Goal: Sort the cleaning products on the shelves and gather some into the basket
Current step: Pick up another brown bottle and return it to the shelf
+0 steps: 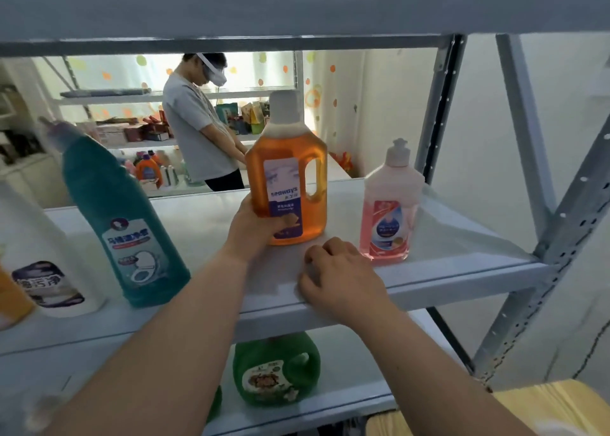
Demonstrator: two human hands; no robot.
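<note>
The right hand (336, 277) lay on the front lip of the grey metal shelf (462, 241), fingers loosely curled and grasping nothing. Just beyond it, the left hand (254, 227) gripped the lower left side of the clear orange handled bottle with a white cap (290, 185), which stood upright on that shelf. 1 pink squeeze bottle with a white nozzle (389, 211) stood near its right. Well to its left stood a teal angled-neck toilet cleaner bottle (122, 211) and a white bottle (43, 254). 1 green jug (277, 369) sat on the shelf below. A person wearing a headset (194, 122) stood behind the rack.
</note>
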